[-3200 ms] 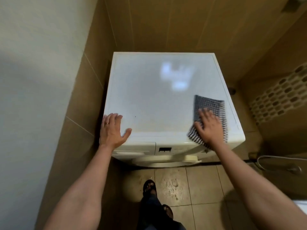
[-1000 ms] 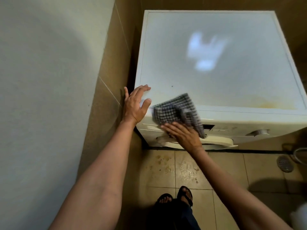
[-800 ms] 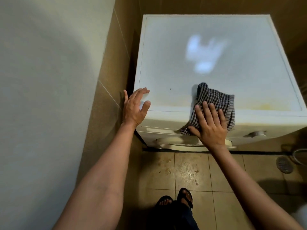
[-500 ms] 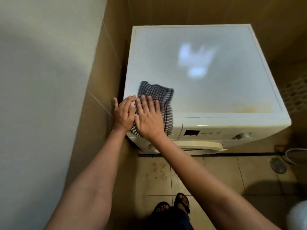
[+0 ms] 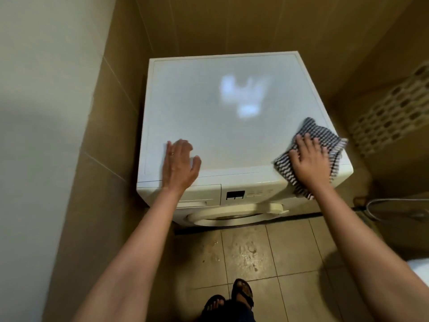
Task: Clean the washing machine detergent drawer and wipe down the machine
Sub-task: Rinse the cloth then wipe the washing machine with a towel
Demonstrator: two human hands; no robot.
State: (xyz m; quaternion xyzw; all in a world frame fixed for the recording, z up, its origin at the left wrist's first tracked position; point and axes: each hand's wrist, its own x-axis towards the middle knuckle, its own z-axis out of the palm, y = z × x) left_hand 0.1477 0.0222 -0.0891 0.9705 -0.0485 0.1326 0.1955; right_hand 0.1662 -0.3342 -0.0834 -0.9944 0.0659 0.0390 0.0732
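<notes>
A white front-loading washing machine (image 5: 227, 126) stands in a tiled corner, seen from above. Its detergent drawer (image 5: 199, 196) at the front left is closed, beside a small display. My left hand (image 5: 180, 163) lies flat on the front left of the lid, fingers straight. My right hand (image 5: 310, 160) presses a black-and-white checked cloth (image 5: 325, 138) flat against the front right corner of the lid. The cloth hangs a little over the front edge.
A tan tiled wall (image 5: 109, 112) closes in on the left and behind. The round door (image 5: 234, 216) sticks out at the front. Wet marks lie on the floor tiles (image 5: 246, 249). A hose (image 5: 394, 205) and a patterned tile band (image 5: 390, 117) are at the right. My sandalled feet (image 5: 232, 298) stand below.
My right hand has swept the cloth from the front left corner across to the front right corner. My left hand has shifted slightly rightwards on the lid.
</notes>
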